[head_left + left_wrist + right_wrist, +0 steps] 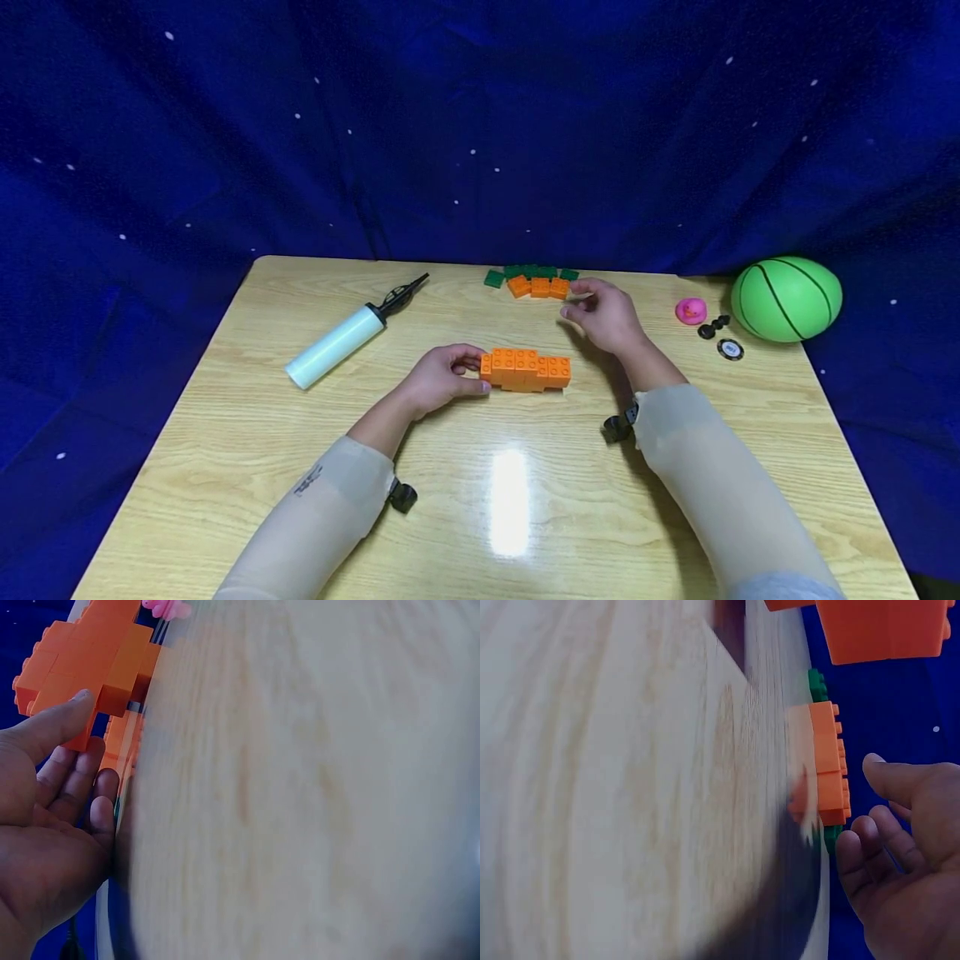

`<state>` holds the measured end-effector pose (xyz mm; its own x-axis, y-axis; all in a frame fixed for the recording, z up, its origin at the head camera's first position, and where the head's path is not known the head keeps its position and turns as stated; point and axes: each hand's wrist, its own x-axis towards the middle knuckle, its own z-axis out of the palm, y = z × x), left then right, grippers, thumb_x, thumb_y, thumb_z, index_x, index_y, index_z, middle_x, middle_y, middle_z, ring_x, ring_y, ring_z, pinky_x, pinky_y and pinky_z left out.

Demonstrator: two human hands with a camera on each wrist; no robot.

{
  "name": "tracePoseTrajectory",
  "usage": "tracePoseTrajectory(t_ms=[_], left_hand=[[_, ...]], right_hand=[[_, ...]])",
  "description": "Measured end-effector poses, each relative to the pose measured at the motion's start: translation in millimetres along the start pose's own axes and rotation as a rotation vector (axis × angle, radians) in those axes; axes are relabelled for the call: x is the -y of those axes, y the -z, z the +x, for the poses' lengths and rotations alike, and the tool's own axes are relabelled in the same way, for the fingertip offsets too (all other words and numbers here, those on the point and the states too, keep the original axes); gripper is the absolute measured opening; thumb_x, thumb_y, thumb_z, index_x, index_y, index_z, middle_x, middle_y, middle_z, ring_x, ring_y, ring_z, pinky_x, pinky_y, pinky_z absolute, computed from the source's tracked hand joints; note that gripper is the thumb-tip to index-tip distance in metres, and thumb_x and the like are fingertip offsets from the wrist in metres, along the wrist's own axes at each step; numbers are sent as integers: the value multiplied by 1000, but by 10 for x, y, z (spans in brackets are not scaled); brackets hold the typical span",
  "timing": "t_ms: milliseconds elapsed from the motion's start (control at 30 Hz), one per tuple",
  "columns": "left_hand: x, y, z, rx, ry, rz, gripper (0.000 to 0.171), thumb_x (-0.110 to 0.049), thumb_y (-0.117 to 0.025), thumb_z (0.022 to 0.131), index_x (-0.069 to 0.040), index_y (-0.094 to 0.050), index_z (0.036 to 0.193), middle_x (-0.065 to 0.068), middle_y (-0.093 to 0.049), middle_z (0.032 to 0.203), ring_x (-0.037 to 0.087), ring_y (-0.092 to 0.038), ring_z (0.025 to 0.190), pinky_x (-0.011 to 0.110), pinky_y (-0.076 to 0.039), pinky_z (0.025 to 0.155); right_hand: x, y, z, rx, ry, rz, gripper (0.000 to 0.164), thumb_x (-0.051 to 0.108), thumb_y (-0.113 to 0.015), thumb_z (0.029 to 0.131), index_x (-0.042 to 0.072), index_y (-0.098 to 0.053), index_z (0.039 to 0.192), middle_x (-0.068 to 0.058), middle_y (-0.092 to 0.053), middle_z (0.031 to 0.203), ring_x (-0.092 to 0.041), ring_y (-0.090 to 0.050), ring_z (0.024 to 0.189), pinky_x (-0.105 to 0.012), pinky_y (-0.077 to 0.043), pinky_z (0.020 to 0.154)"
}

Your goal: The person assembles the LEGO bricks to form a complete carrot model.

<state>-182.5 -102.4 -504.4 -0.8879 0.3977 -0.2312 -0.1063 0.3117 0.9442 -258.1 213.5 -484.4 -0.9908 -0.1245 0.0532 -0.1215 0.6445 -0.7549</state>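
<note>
An orange block assembly [517, 372], made of studded toy bricks, is at the middle of the table in the head view. My left hand [442, 379] pinches its left end between thumb and fingers; the left wrist view shows the thumb against the assembly's side [82, 660]. Farther back, my right hand [607, 317] reaches toward a short row of loose orange bricks [540, 288], thumb and fingers apart and nothing between them. Its fingertips are close to the rightmost orange brick [832, 802] in the right wrist view. Green bricks [529, 272] lie just behind that row.
A pale blue hand pump [337, 346] with a black end lies on the left. At the right stand a pink rubber duck [691, 312], a black chess-like piece [707, 332], a poker chip [730, 349] and a green ball [787, 299]. Dark blue cloth [472, 125] hangs behind the table.
</note>
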Motion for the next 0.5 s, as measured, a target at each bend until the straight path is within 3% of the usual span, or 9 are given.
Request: tracePoseTrajectory(t_ms=[500], left_hand=[[14,-12,-17,-3,-6,12,48,-18,-89,83,-14,-70,127,1,-71,119,22,-62,106,39,-50,94]], right_hand=[[-94,-103,202,-12,-63,-65,55,22,-76,97,5,-57,146,-18,-58,137,-32,-61,109,-49,-51,93]])
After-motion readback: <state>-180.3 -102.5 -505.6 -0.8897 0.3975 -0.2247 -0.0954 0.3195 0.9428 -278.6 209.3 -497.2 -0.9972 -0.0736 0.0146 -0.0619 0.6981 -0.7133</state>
